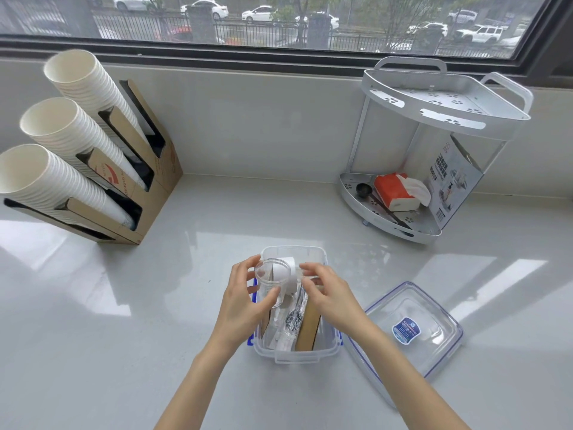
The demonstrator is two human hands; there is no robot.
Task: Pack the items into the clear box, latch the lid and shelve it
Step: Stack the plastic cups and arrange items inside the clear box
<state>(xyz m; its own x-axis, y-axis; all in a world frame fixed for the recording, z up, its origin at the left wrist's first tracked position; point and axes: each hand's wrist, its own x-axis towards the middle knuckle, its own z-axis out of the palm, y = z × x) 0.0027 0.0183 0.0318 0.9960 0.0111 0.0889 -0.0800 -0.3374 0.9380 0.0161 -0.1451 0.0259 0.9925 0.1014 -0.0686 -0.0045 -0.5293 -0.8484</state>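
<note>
The clear box [296,356] with blue latches stands open on the counter in front of me. Inside it are a brown cardboard piece [307,328], a wrapped plastic spoon [293,316] and a white cup [286,271]. My left hand [245,305] grips a clear plastic cup [268,283] above the box's left side. Just to the right, my right hand [328,296] hovers over the box with fingers curled near the cups; whether it holds anything is unclear. The lid [412,333], clear with a blue rim and sticker, lies flat to the right of the box.
A white two-tier corner shelf [434,119] stands at the back right; its lower tier holds a tissue pack [393,190], a black scoop [364,190] and a printed box [452,181]. A cardboard holder with three stacks of paper cups [77,144] is at the left.
</note>
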